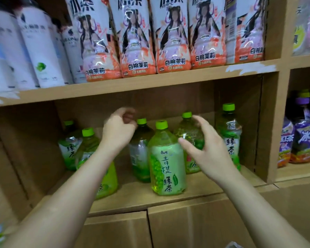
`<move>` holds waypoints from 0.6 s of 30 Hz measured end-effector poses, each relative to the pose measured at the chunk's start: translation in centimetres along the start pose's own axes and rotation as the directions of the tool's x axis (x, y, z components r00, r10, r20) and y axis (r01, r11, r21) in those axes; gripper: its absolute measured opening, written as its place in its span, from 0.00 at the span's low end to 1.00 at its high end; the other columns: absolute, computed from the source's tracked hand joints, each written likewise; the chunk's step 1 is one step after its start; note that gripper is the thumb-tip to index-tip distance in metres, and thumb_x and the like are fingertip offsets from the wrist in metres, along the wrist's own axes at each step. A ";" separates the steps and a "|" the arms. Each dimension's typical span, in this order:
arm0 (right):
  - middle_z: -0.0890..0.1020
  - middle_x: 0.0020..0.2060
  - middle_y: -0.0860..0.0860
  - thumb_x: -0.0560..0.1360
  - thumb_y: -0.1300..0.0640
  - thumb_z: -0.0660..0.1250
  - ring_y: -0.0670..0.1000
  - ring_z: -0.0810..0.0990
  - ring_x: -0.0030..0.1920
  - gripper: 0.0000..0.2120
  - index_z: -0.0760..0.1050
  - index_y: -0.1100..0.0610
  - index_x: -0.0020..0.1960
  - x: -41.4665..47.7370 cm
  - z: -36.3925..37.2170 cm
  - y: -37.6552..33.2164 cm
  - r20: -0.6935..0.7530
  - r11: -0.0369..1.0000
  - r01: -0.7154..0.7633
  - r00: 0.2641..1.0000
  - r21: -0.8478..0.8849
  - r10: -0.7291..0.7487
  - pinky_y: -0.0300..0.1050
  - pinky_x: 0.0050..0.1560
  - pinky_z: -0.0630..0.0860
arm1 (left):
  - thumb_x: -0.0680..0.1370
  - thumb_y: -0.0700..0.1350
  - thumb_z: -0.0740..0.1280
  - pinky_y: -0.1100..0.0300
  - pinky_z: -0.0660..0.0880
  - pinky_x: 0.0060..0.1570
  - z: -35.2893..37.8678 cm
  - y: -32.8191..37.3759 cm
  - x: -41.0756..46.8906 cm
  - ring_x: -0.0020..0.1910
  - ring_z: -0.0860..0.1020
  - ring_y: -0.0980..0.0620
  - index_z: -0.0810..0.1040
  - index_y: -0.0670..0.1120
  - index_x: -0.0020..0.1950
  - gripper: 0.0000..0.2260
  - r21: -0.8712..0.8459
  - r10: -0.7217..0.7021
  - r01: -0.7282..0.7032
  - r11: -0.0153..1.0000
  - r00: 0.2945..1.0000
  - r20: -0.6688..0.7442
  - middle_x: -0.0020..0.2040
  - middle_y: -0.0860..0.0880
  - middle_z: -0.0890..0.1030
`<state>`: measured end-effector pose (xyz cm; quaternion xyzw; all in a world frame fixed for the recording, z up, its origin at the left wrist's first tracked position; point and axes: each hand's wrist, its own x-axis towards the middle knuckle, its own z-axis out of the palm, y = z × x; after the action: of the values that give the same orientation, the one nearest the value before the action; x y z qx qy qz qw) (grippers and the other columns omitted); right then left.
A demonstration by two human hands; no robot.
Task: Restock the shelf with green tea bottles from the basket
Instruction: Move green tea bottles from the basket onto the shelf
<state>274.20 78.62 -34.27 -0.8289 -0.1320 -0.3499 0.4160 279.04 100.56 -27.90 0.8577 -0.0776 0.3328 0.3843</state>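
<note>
Several green tea bottles with green caps stand on the lower cardboard shelf. The nearest one stands upright at the front middle. My right hand hovers open just right of it, fingers spread, between it and a bottle behind. My left hand is blurred, loosely curled and empty, above the shelf beside the cap of a back bottle. Another bottle stands front left, partly hidden by my left forearm. The basket is out of view.
The upper shelf carries white-and-orange peach tea bottles and white bottles on the left. A cardboard divider separates purple-labelled bottles on the right. Cardboard panels close the front below.
</note>
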 end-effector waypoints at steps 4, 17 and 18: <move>0.64 0.74 0.46 0.68 0.41 0.72 0.48 0.62 0.74 0.45 0.50 0.43 0.76 -0.3 3.8 -0.9 0.185 0.999 -0.026 0.982 0.030 0.020 0.48 0.72 0.63 | 0.72 0.51 0.71 0.59 0.73 0.55 1.2 -3.2 -1.4 0.59 0.77 0.46 0.59 0.53 0.74 0.34 0.155 -0.122 0.082 0.985 0.956 0.266 0.66 0.48 0.74; 0.70 0.69 0.51 0.69 0.44 0.73 0.54 0.66 0.70 0.41 0.57 0.52 0.75 -0.2 5.8 -0.9 0.055 0.973 -0.073 0.995 -0.218 0.087 0.50 0.66 0.68 | 0.73 0.65 0.62 0.51 0.73 0.44 1.8 -3.4 -3.1 0.54 0.77 0.37 0.62 0.43 0.66 0.32 0.540 -0.137 0.005 0.842 0.969 0.205 0.57 0.39 0.77; 0.70 0.69 0.52 0.70 0.43 0.72 0.54 0.66 0.70 0.41 0.56 0.53 0.76 -0.2 5.9 -1.0 0.053 0.967 -0.079 0.994 -0.244 0.094 0.50 0.66 0.68 | 0.74 0.67 0.60 0.51 0.72 0.42 1.2 -2.9 -3.7 0.54 0.77 0.36 0.63 0.43 0.65 0.33 0.589 -0.110 -0.030 0.808 0.973 0.201 0.56 0.40 0.76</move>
<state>276.32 83.86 -36.25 -0.8892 -0.0655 -0.3180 0.3224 277.92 101.24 -32.60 0.9678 0.0042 0.2329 0.0956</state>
